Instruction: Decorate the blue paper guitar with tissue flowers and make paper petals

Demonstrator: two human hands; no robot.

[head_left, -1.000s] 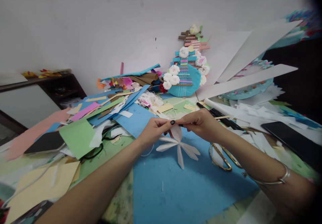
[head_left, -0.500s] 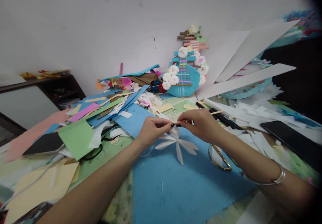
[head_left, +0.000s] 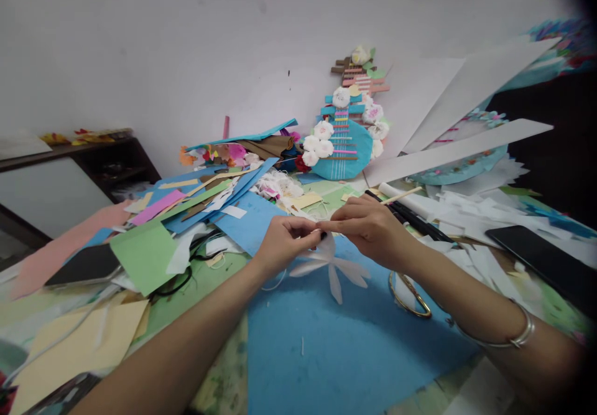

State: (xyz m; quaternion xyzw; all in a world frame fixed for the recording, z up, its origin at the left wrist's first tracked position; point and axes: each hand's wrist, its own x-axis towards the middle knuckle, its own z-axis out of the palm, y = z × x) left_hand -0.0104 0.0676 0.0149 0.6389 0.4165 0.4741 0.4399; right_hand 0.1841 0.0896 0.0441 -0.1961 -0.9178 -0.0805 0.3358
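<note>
My left hand (head_left: pixel 290 241) is closed, thumb and fingertips pinching the top of a white paper flower (head_left: pixel 334 281) with long, narrow petals hanging down. My right hand (head_left: pixel 368 228) meets it from the other side, its fingers closed at the same pinched tip. A thin pale wooden stick (head_left: pixel 403 195) juts out past the right hand's knuckles; the grip on it is hidden. Below the flower lies a sheet of blue paper (head_left: pixel 326 359). Gold-handled scissors (head_left: pixel 410 297) rest on it beside my right forearm, partly covered.
Coloured paper scraps (head_left: pixel 144 253) and a dark phone (head_left: pixel 84 265) lie at left. White paper strips (head_left: pixel 480 216), black pens (head_left: pixel 420 222) and a black phone (head_left: pixel 536 259) are at right. A blue paper instrument with white flowers (head_left: pixel 342 147) leans on the wall.
My right fingers have shifted left over the flower's pinched tip, covering the right thumbnail. The wooden stick has risen and tilted upward. My left hand stays nearly still.
</note>
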